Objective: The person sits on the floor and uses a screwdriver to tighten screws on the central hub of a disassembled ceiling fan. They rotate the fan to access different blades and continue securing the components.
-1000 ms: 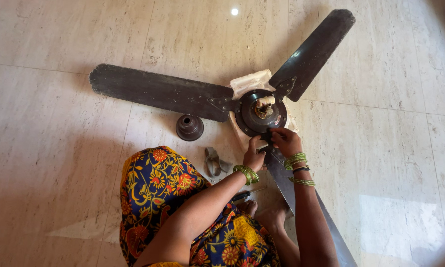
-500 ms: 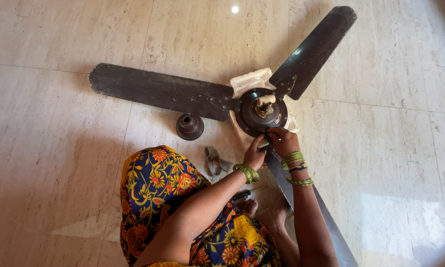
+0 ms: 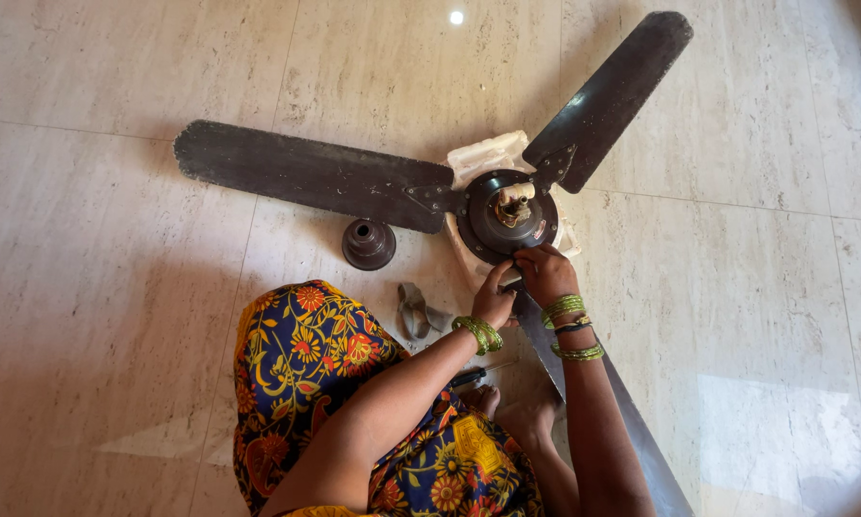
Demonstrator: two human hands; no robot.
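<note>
Fan hub shaft-up, blades flat

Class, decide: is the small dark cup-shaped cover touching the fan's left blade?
Apart. The head view shows pale floor between the cup-shaped cover and the left blade.

floor: marble tile | on it: ceiling fan, dark canopy cup

Pale marble floor tiles with thin joints; 1 bright light reflection.
</note>
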